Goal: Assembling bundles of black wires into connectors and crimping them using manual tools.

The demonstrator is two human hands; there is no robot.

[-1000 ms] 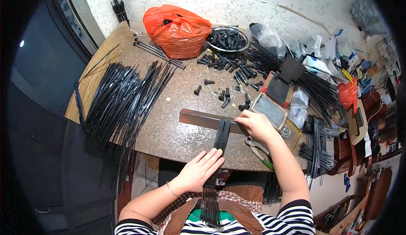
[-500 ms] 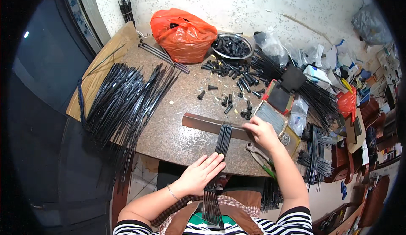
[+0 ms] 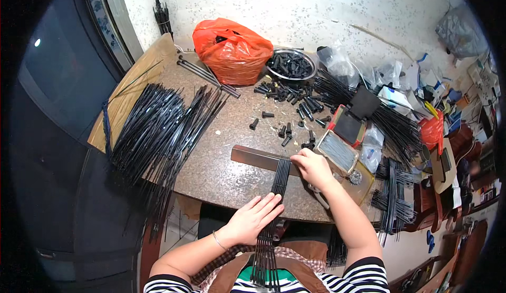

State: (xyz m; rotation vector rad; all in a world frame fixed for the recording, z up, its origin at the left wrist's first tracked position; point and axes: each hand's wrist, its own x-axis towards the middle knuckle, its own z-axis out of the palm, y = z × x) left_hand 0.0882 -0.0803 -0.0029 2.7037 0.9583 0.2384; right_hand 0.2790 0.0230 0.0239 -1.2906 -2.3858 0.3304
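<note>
A row of thin black rods [image 3: 281,179], like umbrella ribs, lies side by side across a reddish-brown bar [image 3: 255,157] on the table. Their lower ends stick out over the table edge toward my lap. My left hand [image 3: 254,220] presses flat on the rods, fingers stretched out. At the rods' far ends, my right hand [image 3: 314,169] is pinched closed by the bar; whatever it holds is too small or hidden to see. Under my right forearm, pincers [image 3: 319,197] are partly covered.
An open box of fine grey wires [image 3: 338,152] stands right of my right hand. Black plastic pieces [image 3: 290,92] lie scattered before a metal bowl [image 3: 291,64] and a red plastic bag [image 3: 232,55]. Black rod bundles [image 3: 153,129] lie left; more [image 3: 395,127] lie right.
My right hand has moved left along the bar, closer to the rods' ends, and its forearm now hides more of the pincers. My left hand stays flat on the rods.
</note>
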